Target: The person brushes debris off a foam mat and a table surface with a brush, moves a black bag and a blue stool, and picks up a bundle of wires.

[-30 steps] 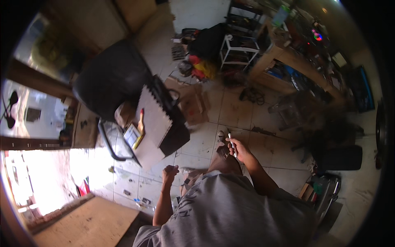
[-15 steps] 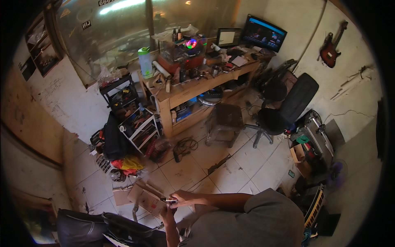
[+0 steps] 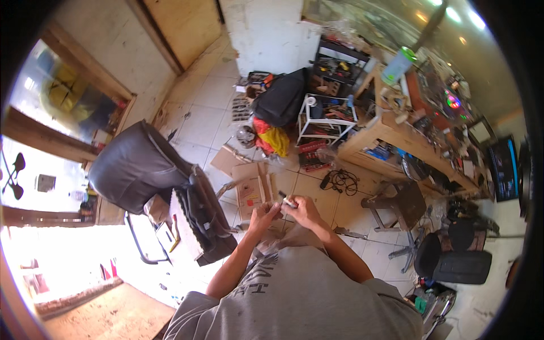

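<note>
My right hand (image 3: 304, 212) is closed around a small slim object (image 3: 290, 202), whitish with a dark end that sticks out past the fingers. Its kind is too small to tell. Close beside it, my left hand (image 3: 263, 217) is curled with thumb and fingers pinched together; whatever they hold is hidden. Both hands are in front of my grey shirt, a short gap apart. Beyond them, flattened brown cardboard (image 3: 247, 190) lies on the tiled floor.
To the left stands a dark leather armchair (image 3: 141, 170) with things on its seat. A white tool rack (image 3: 326, 122), a wooden workbench (image 3: 368, 133) and a brown stool (image 3: 399, 207) are at the right. Coiled black cable (image 3: 341, 182) lies on the floor, near red and yellow bags (image 3: 272, 137).
My view has swung left, bringing the armchair and bright window side into sight. The hands, earlier together at the small object, are now slightly apart, with the object in the right one.
</note>
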A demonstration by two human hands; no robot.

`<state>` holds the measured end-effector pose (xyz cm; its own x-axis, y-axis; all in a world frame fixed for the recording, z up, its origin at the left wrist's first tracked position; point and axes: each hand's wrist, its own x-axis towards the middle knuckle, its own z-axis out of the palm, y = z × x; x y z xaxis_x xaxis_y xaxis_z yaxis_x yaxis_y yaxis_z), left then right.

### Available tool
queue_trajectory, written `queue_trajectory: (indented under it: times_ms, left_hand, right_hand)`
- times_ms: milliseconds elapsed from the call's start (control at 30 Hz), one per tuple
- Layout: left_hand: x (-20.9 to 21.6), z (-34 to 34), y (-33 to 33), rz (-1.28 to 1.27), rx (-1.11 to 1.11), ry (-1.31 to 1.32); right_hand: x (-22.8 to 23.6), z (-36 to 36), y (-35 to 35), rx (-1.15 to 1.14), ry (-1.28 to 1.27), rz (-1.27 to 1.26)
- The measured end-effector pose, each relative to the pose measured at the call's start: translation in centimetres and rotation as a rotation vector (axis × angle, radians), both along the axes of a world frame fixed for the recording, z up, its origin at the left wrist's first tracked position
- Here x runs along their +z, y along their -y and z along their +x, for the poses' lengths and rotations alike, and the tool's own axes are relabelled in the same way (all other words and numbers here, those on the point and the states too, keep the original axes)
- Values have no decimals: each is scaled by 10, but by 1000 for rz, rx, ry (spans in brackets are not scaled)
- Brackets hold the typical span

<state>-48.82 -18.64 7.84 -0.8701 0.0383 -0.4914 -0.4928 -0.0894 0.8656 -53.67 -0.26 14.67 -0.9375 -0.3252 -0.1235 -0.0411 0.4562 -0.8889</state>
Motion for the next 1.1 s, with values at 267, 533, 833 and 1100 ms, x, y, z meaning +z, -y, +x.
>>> queue_trajectory:
  times_ms: [267,533,833,1100]
  left_hand:
    - [-6,4,76,-16,434,101]
    - [-13,-15,78,-72,831,227]
    - [-10,-66,19,-64,1006,374]
    - [-27,-70,15,-105,1049,425]
  right_hand:
    - [-72,-148,46,-115,-121,60]
    - [-110,-338,128,-33,-209,158]
    - [-198,-381,89,199,-37,536]
    - [-176,-428,26,137,568,184]
